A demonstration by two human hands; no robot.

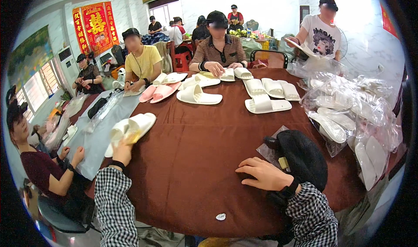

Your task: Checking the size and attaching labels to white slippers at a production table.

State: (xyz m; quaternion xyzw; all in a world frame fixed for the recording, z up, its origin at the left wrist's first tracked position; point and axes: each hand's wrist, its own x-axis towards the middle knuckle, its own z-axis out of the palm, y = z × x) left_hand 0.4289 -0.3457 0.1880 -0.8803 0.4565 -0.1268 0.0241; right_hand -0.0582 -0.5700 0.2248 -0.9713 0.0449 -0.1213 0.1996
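My left hand (123, 153) reaches to a pair of white slide slippers (130, 129) at the left edge of the table. Its fingers close on a thin yellow piece, seemingly a cloth (140, 132), lying against the slippers; the fingertips are partly hidden. My right hand (264, 174) lies palm down on the brown tablecloth (187, 155), fingers apart and holding nothing. Just beside it rests a black cap-like fabric item (305, 155) with a small tan block (283, 163), partly over clear plastic (270, 153).
More white slippers (199, 95) and a pink pair (160, 91) stand across the table. Bagged white slippers (344, 112) pile up at the right. A small white disc (220, 217) lies near the front edge. Several people sit around; one (322, 33) stands at far right.
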